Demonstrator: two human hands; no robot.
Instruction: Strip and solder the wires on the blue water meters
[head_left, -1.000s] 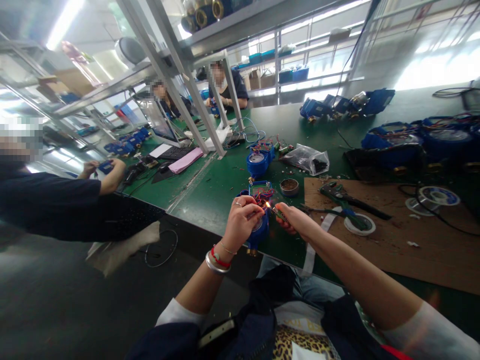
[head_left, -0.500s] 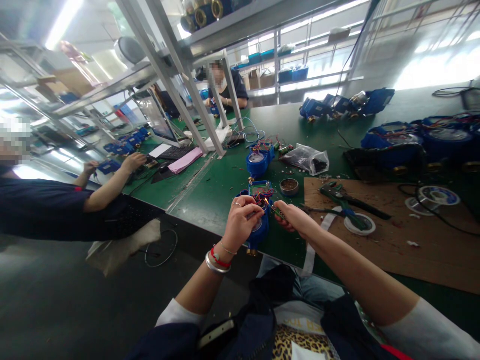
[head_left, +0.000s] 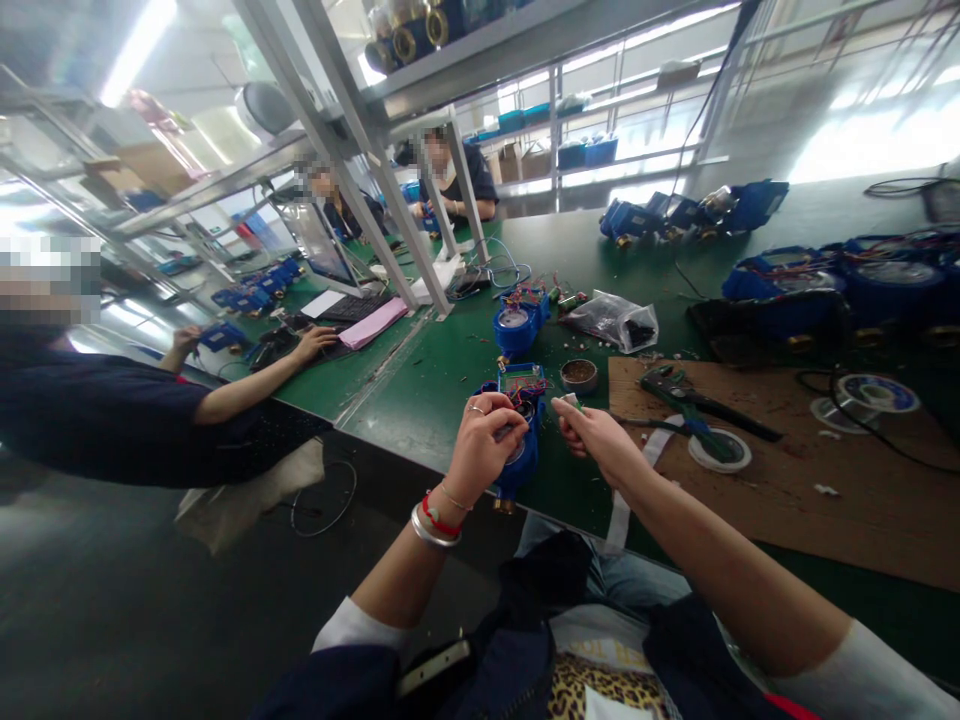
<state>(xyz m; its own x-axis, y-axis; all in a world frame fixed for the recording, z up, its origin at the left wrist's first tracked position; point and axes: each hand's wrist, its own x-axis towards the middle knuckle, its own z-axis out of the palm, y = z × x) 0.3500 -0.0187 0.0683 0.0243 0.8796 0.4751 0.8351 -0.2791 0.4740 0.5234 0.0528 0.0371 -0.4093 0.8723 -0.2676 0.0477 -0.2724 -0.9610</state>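
A blue water meter [head_left: 529,462] with a brass fitting at its near end lies at the table's front edge, its lid open. Thin red and blue wires [head_left: 517,388] come out of it. My left hand [head_left: 484,440] is closed in a pinch over the meter, on a wire; its fingertips partly cover the spot. To the right of the meter, my right hand [head_left: 600,440] grips a small green lighter [head_left: 572,401], thumb on its top. No flame shows at the lighter, which is apart from the wires.
Behind stands another wired meter [head_left: 516,325], near a round tin [head_left: 579,376] and a plastic bag [head_left: 615,318]. Cardboard [head_left: 750,510] at right carries green-handled pliers [head_left: 694,405], a tape roll [head_left: 720,450] and a solder spool [head_left: 877,392]. A co-worker's arm [head_left: 255,385] reaches over the table at left.
The flame at the wires has gone out. My right hand has drawn back slightly right with the lighter, while my left hand stays put. The co-worker's hand at left has moved toward the keyboard.
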